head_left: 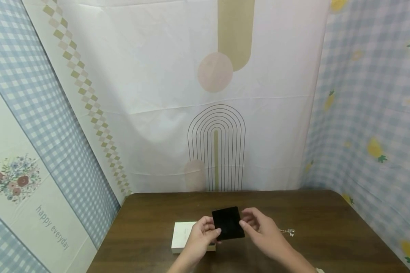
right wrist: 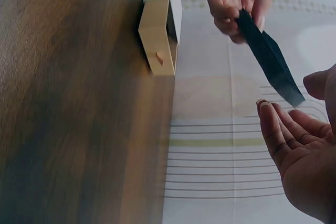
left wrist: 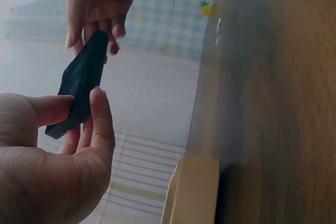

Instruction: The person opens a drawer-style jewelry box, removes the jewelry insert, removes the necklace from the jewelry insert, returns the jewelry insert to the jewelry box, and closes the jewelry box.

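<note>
A thin black square pad (head_left: 228, 223), matte like velvet or foam, is held up above the table in front of me. My left hand (head_left: 201, 236) pinches its left edge, thumb on the near face and fingers behind. In the left wrist view the pad (left wrist: 84, 80) shows nearly edge-on. At the opposite end, my right hand (head_left: 265, 232) has its thumb and fingers spread around the pad's edge. The right wrist view shows that hand (right wrist: 307, 145) with a gap between thumb and fingers, the pad's corner reaching toward it.
Behind my left hand, a white box (head_left: 182, 232) sits on the brown table (head_left: 150, 212), its tan drawer (right wrist: 157, 38) pulled partway out and fitted with a small tab. A silver chain with charms (head_left: 289, 231) lies right of my right hand. Patterned cloths hang around the table.
</note>
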`<action>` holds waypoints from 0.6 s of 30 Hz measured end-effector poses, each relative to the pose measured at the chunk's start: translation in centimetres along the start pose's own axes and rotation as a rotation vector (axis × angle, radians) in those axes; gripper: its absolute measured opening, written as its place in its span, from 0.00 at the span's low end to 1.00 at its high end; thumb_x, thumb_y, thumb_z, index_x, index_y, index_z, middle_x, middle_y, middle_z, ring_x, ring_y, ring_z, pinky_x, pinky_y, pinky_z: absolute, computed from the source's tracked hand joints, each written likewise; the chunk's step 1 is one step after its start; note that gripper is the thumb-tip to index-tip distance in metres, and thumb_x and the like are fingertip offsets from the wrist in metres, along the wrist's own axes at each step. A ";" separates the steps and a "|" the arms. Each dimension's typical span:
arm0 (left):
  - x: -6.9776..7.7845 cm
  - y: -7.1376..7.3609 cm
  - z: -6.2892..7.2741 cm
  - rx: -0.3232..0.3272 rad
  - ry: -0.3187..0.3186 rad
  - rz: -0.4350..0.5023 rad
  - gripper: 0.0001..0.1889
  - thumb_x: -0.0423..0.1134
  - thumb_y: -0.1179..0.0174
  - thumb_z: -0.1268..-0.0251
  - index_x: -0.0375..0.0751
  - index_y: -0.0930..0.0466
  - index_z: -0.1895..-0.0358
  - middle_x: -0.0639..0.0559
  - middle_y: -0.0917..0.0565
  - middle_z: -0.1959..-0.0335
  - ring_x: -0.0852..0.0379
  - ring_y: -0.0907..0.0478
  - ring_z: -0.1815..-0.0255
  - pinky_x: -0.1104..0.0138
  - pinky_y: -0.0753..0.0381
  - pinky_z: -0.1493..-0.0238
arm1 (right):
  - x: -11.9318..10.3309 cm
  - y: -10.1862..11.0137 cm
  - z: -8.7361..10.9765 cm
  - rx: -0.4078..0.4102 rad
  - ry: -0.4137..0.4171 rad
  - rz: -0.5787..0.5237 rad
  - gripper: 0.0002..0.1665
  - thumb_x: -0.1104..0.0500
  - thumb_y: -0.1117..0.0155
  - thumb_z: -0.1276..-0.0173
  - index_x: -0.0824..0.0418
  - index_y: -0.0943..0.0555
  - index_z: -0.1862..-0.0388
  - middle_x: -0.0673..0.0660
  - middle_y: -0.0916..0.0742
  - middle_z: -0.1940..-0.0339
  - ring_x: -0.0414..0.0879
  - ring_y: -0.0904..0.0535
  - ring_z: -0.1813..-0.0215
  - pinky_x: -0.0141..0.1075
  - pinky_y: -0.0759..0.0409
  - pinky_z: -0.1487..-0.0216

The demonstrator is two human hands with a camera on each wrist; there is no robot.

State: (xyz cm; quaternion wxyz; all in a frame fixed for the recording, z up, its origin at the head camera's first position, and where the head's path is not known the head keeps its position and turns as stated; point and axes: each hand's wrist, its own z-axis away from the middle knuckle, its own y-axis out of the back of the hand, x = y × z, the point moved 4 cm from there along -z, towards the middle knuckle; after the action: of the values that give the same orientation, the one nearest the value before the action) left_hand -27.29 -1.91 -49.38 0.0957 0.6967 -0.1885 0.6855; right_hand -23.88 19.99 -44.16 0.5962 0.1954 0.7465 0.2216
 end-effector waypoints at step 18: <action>-0.9 -0.8 0.1 0.000 0.012 0.027 0.19 0.33 0.34 0.27 0.27 0.25 0.40 0.47 0.14 0.56 0.58 0.14 0.59 0.68 0.10 0.57 | 0.4 -0.9 0.1 -0.008 0.013 -0.002 0.27 0.52 0.33 0.21 0.64 0.24 0.31 0.51 0.12 0.53 0.34 0.16 0.57 0.27 0.14 0.55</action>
State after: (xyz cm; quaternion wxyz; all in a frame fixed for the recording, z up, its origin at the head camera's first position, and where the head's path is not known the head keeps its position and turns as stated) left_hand -26.91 -1.08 -50.18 0.0875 0.6898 -0.1971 0.6911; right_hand -23.89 19.50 -45.05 0.5922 0.1908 0.7498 0.2252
